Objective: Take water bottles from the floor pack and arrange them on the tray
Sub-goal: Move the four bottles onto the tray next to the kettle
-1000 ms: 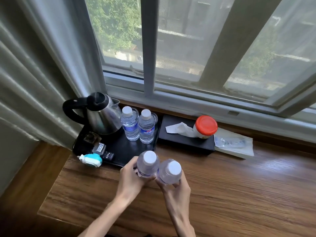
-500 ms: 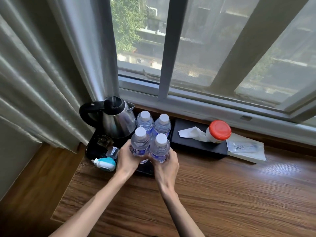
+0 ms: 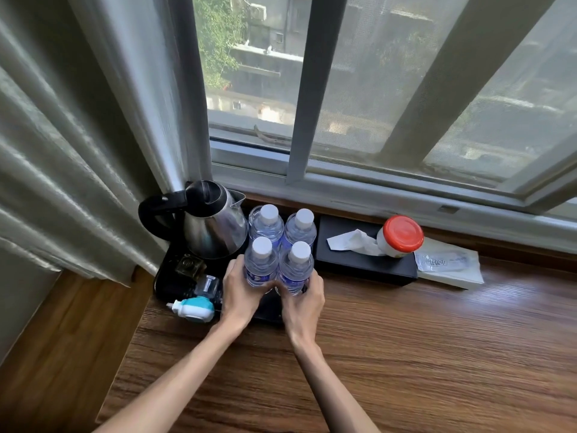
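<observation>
Near the centre of the frame, four water bottles stand upright in a tight two-by-two block on the black tray [image 3: 168, 276] — the rear left bottle [image 3: 266, 226] and rear right bottle [image 3: 301, 229] behind, just right of the steel kettle [image 3: 215, 226]. The left hand [image 3: 240, 295] is wrapped around the front left bottle [image 3: 260, 264], and the right hand [image 3: 303, 303] grips the front right bottle [image 3: 296, 268]; both bottles touch each other. A turquoise plug-in device [image 3: 195, 309] lies at the tray's lower left edge. To the right on the wooden table [image 3: 406, 354] sits a black tissue box [image 3: 359, 260] bearing a red-lidded jar [image 3: 401, 235].
</observation>
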